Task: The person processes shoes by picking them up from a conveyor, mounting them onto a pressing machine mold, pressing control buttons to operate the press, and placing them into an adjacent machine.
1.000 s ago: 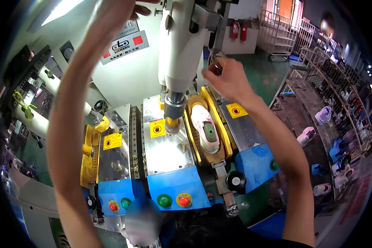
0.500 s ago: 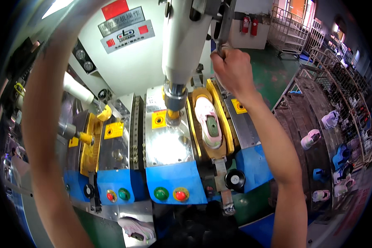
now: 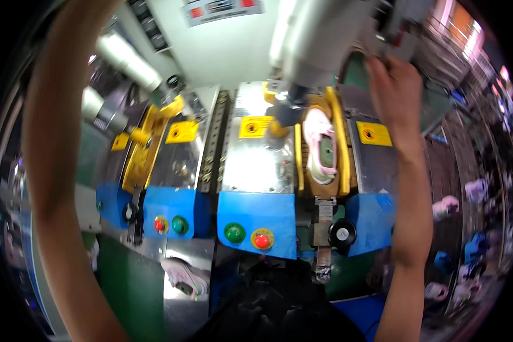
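My right hand (image 3: 397, 94) is raised at the upper right, its fingers curled around a metal handle on the machine's white press arm; blur hides much of the grip. My left forearm (image 3: 54, 171) rises along the left side, and its hand lies beyond the top edge. The white press arm (image 3: 325, 43) leans toward the right, its yellow-tipped press head (image 3: 279, 126) just left of a pink and white sneaker (image 3: 320, 134). That sneaker lies in a brown cradle between yellow side pads (image 3: 341, 142), with a green piece in its opening.
Blue-fronted machine panels carry green (image 3: 235, 232) and red buttons (image 3: 261, 241). A second pink sneaker (image 3: 183, 279) rests on a metal plate at the lower left. Further white cylinders (image 3: 128, 60) stand at the left station. A wooden rack (image 3: 447, 154) with several shoes is at the right.
The view has shifted, so the machine's panels sit higher and farther right. The press arm has swung rightward with my right hand, and its head is slightly closer to the cradled sneaker.
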`<state>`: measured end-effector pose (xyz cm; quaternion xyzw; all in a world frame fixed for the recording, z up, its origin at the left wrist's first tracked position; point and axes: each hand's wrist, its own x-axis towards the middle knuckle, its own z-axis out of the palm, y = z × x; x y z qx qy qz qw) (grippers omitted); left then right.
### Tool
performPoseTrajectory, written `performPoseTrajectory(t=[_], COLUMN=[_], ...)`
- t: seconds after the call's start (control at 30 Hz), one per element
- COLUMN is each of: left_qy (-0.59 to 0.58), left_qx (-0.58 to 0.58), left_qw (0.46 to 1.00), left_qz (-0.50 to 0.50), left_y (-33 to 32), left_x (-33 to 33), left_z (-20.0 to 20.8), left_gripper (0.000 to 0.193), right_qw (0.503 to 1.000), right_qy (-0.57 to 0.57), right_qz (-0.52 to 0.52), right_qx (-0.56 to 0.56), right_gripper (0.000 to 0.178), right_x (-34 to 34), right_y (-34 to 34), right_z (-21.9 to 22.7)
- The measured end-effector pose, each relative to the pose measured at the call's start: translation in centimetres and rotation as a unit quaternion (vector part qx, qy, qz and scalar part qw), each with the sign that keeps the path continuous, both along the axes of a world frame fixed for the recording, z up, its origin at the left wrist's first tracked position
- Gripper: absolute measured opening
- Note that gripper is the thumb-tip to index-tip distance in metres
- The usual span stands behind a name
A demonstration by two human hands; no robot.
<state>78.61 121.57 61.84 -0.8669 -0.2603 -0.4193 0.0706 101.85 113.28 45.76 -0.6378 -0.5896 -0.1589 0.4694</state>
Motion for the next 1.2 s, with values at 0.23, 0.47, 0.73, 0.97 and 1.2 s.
performPoseTrajectory(t=[0.23, 0.47, 0.73, 0.97, 1.2], left_qy=[-0.058, -0.406, -0.425, -0.452, -0.439], left_qx=[-0.233, -0.523, -0.437, -0.479, -0.382], left_qw=[0.971, 0.713, 0.504, 0.543, 0.558], left_qz=[0.023, 0.232, 0.611, 0.521, 0.591], left_y=[-11.0, -29.3, -35.8, -31.8, -43.0], left_x=[-19.0, -20.4, -29.1, -33.4, -34.0], left_z=[-27.8, -40.7, -51.8, -58.1, -57.9], left_gripper=[0.021, 0.031, 0.093, 0.088, 0.085], right_qw=[0.993, 0.882, 0.764, 0.512, 0.732], right_qy=[-0.017, -0.300, 0.056, 0.042, -0.040], right_qz=[0.077, 0.264, 0.596, 0.756, 0.473], right_qx=[0.084, -0.252, -0.240, -0.405, -0.489], right_gripper=[0.048, 0.042, 0.016, 0.017, 0.019], right_x=[-12.1, -27.5, -37.3, -39.6, -34.1], right_y=[-6.5, -4.3, -15.5, -25.4, -19.4], right_z=[-6.3, -24.3, -23.5, -21.7, -22.9])
